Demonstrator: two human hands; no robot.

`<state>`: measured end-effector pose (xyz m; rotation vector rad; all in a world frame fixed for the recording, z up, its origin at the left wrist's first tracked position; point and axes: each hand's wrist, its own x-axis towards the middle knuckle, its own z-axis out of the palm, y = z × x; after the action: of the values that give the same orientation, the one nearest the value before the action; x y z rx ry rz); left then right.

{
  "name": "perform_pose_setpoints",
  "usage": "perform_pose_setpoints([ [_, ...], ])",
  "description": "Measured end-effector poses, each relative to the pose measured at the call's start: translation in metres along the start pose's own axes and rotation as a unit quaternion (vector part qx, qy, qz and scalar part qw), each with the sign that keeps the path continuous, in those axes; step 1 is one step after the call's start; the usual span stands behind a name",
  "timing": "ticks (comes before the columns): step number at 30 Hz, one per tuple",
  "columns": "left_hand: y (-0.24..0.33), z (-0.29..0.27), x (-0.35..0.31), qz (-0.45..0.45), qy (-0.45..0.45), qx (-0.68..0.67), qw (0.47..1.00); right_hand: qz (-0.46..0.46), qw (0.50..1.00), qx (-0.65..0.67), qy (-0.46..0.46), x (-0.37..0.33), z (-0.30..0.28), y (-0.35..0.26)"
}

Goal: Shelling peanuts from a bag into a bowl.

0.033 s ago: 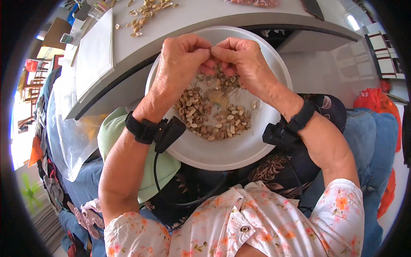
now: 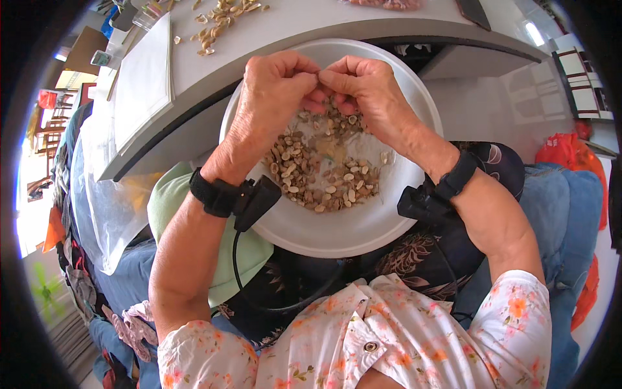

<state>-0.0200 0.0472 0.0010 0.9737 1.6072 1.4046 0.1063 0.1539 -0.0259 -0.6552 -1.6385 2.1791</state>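
Nothing visibly moved; my left hand (image 2: 269, 87) and right hand (image 2: 368, 91) meet over basin (image 2: 337, 238), fingertips pressed together, cannot tell on what; shells (image 2: 293, 170) lie inside; probably light, brittle; pinch by edges.

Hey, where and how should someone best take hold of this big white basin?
Probably by the rim of the white basin, at near left and near right, coming from the person's side: it is wide and round, so two spread holds should help keep it level under the loose pieces, and its far rim lies by the table.
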Motion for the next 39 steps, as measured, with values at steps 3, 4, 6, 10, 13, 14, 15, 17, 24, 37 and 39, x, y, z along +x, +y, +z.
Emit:
perform_pose_setpoints([
  [3,-0.003,0.001,0.003,0.001,0.009,0.002,1.0,-0.009,1.0,-0.013,0.006,-0.001,0.003,-0.001],
  [4,-0.006,0.001,0.003,-0.007,0.018,0.007,1.0,-0.008,1.0,-0.012,0.005,-0.001,0.005,-0.001],
  [6,-0.007,0.003,0.005,-0.015,0.025,0.011,1.0,-0.008,0.998,-0.06,0.018,-0.002,0.006,-0.002],
  [10,-0.004,0.013,0.007,-0.025,0.053,-0.008,0.998,-0.028,0.996,-0.08,0.029,-0.002,0.008,0.0],
  [13,-0.013,0.022,0.011,-0.022,0.089,-0.04,0.995,-0.047,0.995,-0.067,0.06,-0.001,0.014,0.0],
  [14,-0.017,0.023,0.012,-0.017,0.117,-0.065,0.991,-0.031,0.996,-0.047,0.069,-0.002,0.016,-0.003],
  [15,-0.015,0.025,0.013,-0.016,0.115,-0.064,0.991,-0.017,0.996,-0.028,0.08,-0.003,0.016,-0.007],
  [17,-0.01,0.026,0.013,-0.008,0.114,-0.073,0.991,-0.012,0.997,-0.003,0.074,0.001,0.012,-0.006],
  [24,-0.005,0.017,0.011,0.022,0.071,-0.076,0.994,0.027,0.998,0.05,0.032,0.013,-0.005,-0.007],
  [37,-0.019,0.011,0.016,0.138,0.107,0.139,0.975,0.067,0.981,0.172,-0.065,0.015,-0.012,0.0],
  [39,-0.008,0.007,0.012,0.056,0.09,0.072,0.992,0.092,0.986,0.135,-0.045,0.014,-0.012,-0.005],
])
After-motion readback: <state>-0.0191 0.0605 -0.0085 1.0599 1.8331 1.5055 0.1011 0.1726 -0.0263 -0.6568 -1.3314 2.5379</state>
